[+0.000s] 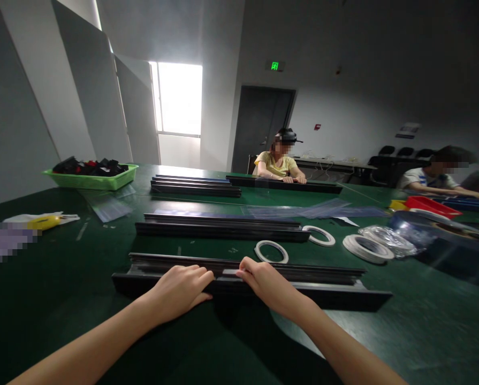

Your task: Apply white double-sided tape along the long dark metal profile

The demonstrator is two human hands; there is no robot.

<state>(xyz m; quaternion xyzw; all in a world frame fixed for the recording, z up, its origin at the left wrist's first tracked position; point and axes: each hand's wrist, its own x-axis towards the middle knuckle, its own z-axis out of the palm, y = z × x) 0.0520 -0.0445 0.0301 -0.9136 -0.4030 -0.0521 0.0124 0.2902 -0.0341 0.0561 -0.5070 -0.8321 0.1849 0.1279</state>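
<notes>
A long black channel-shaped profile (335, 297) lies across the green table in front of me. My left hand (183, 289) is wrapped over its near wall, left of the middle, with the thumb on the near side. My right hand (265, 280) is closed in a pinch on the end of a small pale strip (228, 272) at the profile's near upper edge. The strip lies between the two hands. A white tape ring (271, 252) rests just behind the profile.
Behind lie a second black profile (223, 230) and more profiles (195, 187). Tape rolls (367, 248) and clear strips (327, 208) are to the right. A green basket (98, 182) of black parts stands far left. Two people sit across the table.
</notes>
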